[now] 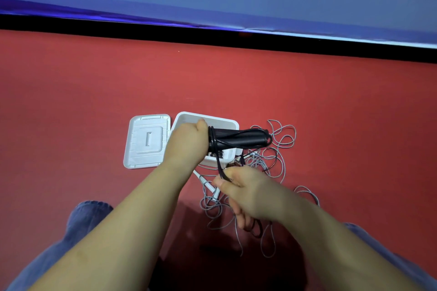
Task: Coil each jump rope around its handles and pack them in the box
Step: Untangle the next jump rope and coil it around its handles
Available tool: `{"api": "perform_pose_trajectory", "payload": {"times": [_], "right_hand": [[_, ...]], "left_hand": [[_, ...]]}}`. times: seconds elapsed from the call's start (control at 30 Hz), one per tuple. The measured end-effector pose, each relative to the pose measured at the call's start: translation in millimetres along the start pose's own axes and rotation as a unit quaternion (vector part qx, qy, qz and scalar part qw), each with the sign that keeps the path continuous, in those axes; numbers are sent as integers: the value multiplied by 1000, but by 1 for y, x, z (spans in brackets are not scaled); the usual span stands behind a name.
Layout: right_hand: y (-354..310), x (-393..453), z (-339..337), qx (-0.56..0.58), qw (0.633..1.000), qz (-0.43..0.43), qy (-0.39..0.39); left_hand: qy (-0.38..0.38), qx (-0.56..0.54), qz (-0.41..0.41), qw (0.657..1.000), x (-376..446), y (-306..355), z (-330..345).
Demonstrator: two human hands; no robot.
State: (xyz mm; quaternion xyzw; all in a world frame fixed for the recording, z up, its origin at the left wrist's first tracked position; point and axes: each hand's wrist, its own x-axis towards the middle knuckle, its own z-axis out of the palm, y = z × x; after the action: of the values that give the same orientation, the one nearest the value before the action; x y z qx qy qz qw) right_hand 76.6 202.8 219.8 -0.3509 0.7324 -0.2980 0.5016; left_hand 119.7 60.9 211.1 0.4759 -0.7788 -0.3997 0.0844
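Note:
My left hand grips the black jump rope handles, held side by side and level over the open white box. A few turns of black rope circle the handles close to my fist. My right hand pinches the black rope just below the handles, in front of the box. A tangle of grey rope with white handles lies on the red floor to the right of the box and under my right hand.
The white box lid lies flat to the left of the box. Red floor surrounds everything, ending at a black strip and a blue wall at the back. My knees in blue jeans are at the bottom.

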Motion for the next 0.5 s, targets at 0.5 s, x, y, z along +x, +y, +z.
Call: {"api": "perform_pose_trajectory", "payload": {"times": [0.5], "right_hand": [[24, 0, -54, -188, 956, -65, 214]], "left_hand": [[-222, 84, 125, 963, -11, -1, 13]]}}
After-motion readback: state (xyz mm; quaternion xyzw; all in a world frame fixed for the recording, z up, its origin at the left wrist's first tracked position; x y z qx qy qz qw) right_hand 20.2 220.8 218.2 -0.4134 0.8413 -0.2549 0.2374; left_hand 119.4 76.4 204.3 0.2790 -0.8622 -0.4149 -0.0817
